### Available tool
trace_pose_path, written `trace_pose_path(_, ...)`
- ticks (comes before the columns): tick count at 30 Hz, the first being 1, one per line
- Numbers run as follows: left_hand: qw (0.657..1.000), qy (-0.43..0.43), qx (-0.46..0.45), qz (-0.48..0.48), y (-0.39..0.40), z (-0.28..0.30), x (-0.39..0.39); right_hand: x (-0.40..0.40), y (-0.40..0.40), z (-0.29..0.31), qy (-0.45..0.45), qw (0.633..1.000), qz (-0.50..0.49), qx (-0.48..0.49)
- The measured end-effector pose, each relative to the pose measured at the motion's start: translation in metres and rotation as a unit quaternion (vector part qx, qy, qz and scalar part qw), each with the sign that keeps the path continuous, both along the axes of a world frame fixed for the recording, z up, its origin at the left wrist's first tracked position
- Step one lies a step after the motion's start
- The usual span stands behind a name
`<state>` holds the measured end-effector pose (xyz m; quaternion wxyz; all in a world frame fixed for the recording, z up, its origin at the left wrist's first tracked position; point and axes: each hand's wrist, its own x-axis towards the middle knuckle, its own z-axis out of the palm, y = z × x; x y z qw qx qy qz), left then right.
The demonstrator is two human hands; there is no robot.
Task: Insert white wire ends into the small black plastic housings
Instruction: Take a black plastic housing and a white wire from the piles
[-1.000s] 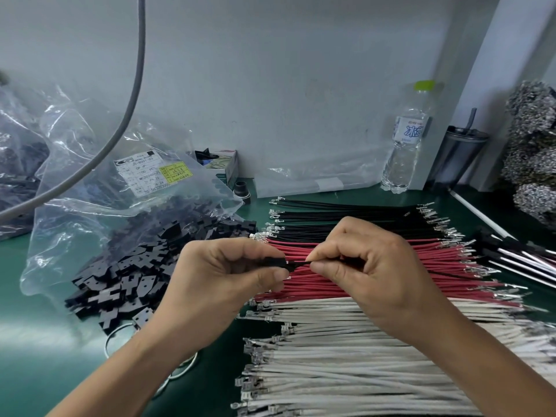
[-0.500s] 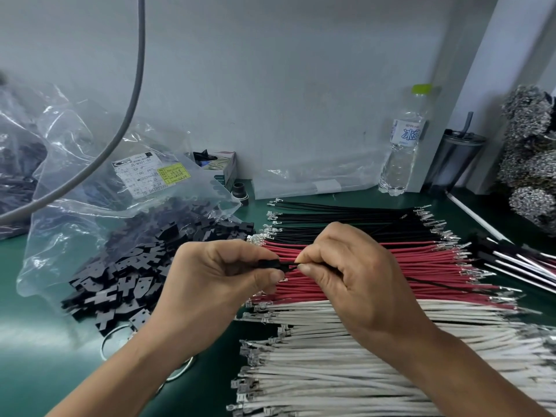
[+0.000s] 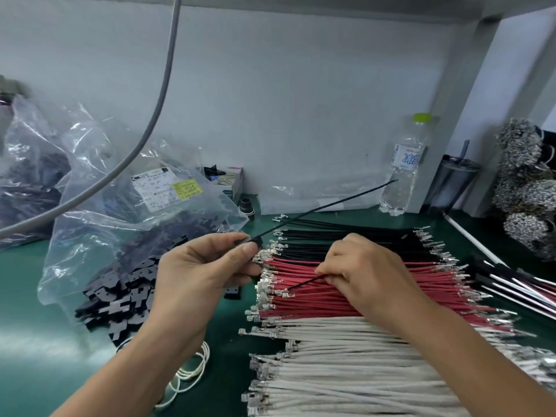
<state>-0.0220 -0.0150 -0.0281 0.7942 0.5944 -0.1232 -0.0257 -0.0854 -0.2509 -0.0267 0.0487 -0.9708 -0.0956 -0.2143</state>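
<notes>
My left hand pinches a small black housing between thumb and fingers. A black wire sticks out of it, slanting up to the right. My right hand rests over the red wires and pinches a second thin black wire at its fingertips. White wires with metal terminals lie in a thick row in front, below the red ones. A row of black wires lies behind. Loose black housings spill from a clear bag on the left.
A water bottle and a dark tumbler stand at the back right beside bundles of metal terminals. A grey cable hangs across the left. A small box stands by the wall. White wire loops lie near my left forearm.
My hands have come apart. The left keeps the housing, its black wire now swung up to the right. The right has dropped onto the red wires and pinches another black wire.
</notes>
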Motion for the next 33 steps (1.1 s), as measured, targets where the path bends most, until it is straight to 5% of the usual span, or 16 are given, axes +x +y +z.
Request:
trace_pose_path(4,1.0,0.005,-0.017,-0.001,0.0,0.0,0.002,0.004,-0.006,0.006,0.022,1.0,0.006,0.005)
trace_pose_path(9,0.999,0.012,-0.034,-0.011,0.0,0.0,0.002,0.031,-0.011,0.02,-0.054,0.998,-0.038,-0.014)
trace_pose_path(14,0.999,0.026,-0.041,-0.021,-0.001,-0.001,-0.001,0.058,-0.009,0.017,0.011,0.995,-0.097,0.019)
trace_pose_path(20,0.997,0.041,-0.035,-0.047,0.0,-0.004,0.003,0.003,0.001,-0.001,0.099,0.987,-0.02,0.127)
trace_pose_path(33,0.995,0.059,-0.007,-0.078,0.0,-0.014,0.005,-0.025,0.007,-0.011,-0.066,0.978,-0.012,0.197)
